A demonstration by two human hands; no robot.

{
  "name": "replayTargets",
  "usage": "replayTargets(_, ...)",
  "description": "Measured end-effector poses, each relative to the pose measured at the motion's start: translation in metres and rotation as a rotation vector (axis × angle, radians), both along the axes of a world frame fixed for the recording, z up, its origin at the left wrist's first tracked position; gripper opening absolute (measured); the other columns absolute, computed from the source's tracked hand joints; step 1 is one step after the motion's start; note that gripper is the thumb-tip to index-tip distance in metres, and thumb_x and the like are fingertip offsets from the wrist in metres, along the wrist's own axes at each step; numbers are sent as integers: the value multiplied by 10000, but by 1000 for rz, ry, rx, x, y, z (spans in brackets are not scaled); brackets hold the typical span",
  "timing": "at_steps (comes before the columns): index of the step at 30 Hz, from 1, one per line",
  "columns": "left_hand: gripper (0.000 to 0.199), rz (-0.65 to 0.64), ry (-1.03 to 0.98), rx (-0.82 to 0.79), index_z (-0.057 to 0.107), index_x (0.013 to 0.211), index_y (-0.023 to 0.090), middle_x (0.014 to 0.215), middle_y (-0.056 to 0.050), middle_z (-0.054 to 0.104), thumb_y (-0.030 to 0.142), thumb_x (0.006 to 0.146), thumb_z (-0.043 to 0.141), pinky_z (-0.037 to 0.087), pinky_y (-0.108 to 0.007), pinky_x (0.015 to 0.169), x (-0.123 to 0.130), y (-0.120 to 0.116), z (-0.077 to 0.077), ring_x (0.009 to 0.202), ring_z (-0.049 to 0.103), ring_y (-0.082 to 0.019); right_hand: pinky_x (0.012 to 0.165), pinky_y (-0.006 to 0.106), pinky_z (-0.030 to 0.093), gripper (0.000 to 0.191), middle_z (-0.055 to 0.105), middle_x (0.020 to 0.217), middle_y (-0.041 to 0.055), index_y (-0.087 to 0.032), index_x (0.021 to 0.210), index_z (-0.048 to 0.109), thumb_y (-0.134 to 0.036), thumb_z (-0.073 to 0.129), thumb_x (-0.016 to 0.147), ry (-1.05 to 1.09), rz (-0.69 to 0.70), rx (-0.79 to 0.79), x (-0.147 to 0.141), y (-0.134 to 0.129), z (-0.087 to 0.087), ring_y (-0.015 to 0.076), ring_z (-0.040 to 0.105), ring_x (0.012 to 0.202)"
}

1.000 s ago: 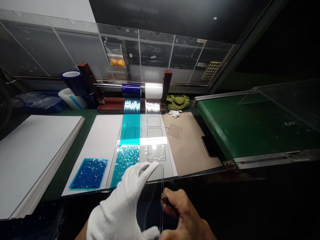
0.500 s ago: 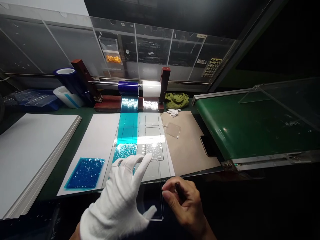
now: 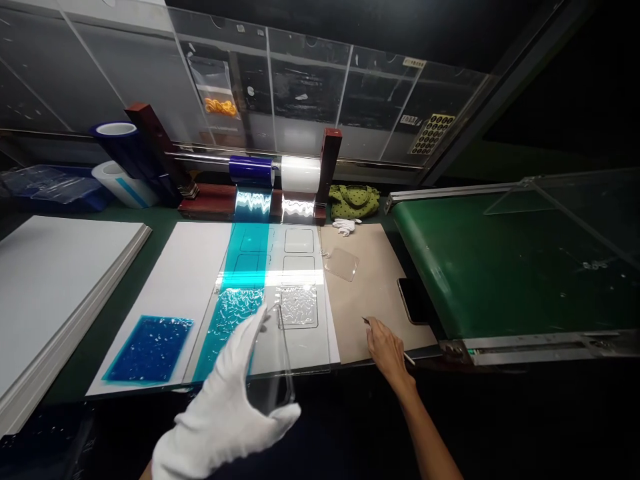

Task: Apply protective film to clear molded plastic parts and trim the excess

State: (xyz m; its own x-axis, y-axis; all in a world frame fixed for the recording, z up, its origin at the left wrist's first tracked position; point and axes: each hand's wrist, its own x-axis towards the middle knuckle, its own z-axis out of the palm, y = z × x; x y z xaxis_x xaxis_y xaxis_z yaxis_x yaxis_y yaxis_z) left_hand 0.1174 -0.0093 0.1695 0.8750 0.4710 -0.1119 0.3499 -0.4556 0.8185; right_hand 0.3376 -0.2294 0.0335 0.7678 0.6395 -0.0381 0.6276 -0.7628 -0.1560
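My left hand (image 3: 233, 393), in a white glove, grips a clear rectangular plate (image 3: 285, 353) by its edges, thumb at the bottom and fingers at the top, over the table's front edge. My bare right hand (image 3: 385, 347) is closed round a thin pen-like tool (image 3: 409, 358) above the brown board (image 3: 355, 307); the dark tip shows by its fingertips. Between the hands and the roll stand lie a teal film strip (image 3: 245, 267) and a clear strip with drawn outlines (image 3: 299, 270). A small clear square piece (image 3: 342, 264) rests on the brown board.
Blue and white film rolls (image 3: 251, 171) hang on a red-brown stand (image 3: 205, 203). White sheets (image 3: 60, 280) are stacked left, near a blue film piece (image 3: 150, 350). A phone (image 3: 411, 300) lies beside the green conveyor belt (image 3: 500, 267). A green pouch (image 3: 354, 200) sits behind.
My right hand has moved away from the clear plate, to the right and up over the brown board. My left hand has tilted the plate and shifted slightly left. The view has shifted a little.
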Motion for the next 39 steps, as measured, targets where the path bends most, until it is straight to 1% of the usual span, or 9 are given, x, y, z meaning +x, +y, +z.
replayTargets(3, 858, -102, -11, -768, 250, 1447, 238, 1427, -141, 391, 696, 747, 440, 356, -567, 1016, 6, -3, -25, 1308, 367, -330, 768, 322, 444, 435, 608, 1007, 137, -129, 1177, 548, 5, 323, 830, -59, 84, -97, 34, 0, -32, 226, 583, 934)
replayTargets(6, 1120, -83, 17, -1155, 330, 1401, 74, 1399, -230, 407, 870, 666, 46, 434, -544, 936, 20, -11, -44, 1268, 427, -351, 932, 400, 407, 424, 566, 1173, 159, -131, 1233, 515, -39, 368, 846, -54, 143, -64, 50, 4, -34, 250, 530, 1091)
replayTargets(10, 1294, 86, -82, -1792, 402, 1332, 17, 1437, -263, 324, 962, 517, 62, 392, -533, 965, 40, -24, -61, 1275, 409, -362, 1058, 514, 308, 524, 508, 1312, 163, -128, 1359, 384, -335, 486, 888, -21, 226, 198, 36, 21, 14, 292, 448, 1230)
replayTargets(12, 1252, 107, -139, -1938, 451, 1295, 33, 1430, -254, 338, 968, 520, 148, 383, -522, 964, 49, -29, -65, 1267, 413, -353, 1092, 535, 265, 697, 465, 1374, 151, -145, 1428, 277, -441, 534, 851, 66, 336, 276, 19, 35, 51, 294, 400, 1285)
replayTargets(15, 1208, 75, -206, -2013, 443, 1300, 44, 1412, -238, 365, 952, 548, 185, 349, -516, 994, 63, -34, -69, 1284, 392, -340, 1119, 580, 177, 963, 392, 1432, 177, -118, 1474, 143, -581, 598, 762, 194, 580, 294, -7, 60, 93, 318, 334, 1335)
replayTargets(19, 1167, 74, -358, -1983, 383, 1354, 120, 1377, -191, 420, 934, 573, 87, 328, -544, 1009, 80, -38, -73, 1281, 398, -334, 1112, 613, 141, 1172, 353, 1443, 225, -85, 1482, 56, -634, 677, 654, 285, 755, 262, -24, 88, 101, 351, 324, 1336)
replayTargets(27, 1073, 70, -532, -2149, 364, 1370, 80, 1387, -192, 399, 879, 660, 272, 240, -443, 1096, 98, -17, -93, 1318, 336, -319, 1123, 586, 142, 1055, 364, 1434, 221, -39, 1471, 69, -456, 663, 705, 201, 782, 205, -10, 114, 73, 330, 333, 1328)
replayTargets(32, 940, 214, -436, -2180, 411, 1336, 103, 1455, -168, 313, 795, 700, 385, 289, -560, 1027, 80, -15, -115, 1386, 170, -331, 1120, 597, 113, 952, 350, 1440, 216, -51, 1475, 44, -402, 609, 794, -21, 636, 237, 26, 160, 36, 320, 276, 1355)
replayTargets(39, 499, 307, -311, -2145, 647, 942, 228, 1100, -93, 600, 661, 732, 512, 284, -582, 1024, 47, -40, -130, 1231, 410, -311, 1109, 624, 41, 835, 333, 1458, 201, -60, 1473, 75, -345, 559, 854, -149, 648, 147, 63, 220, -18, 322, 233, 1370)
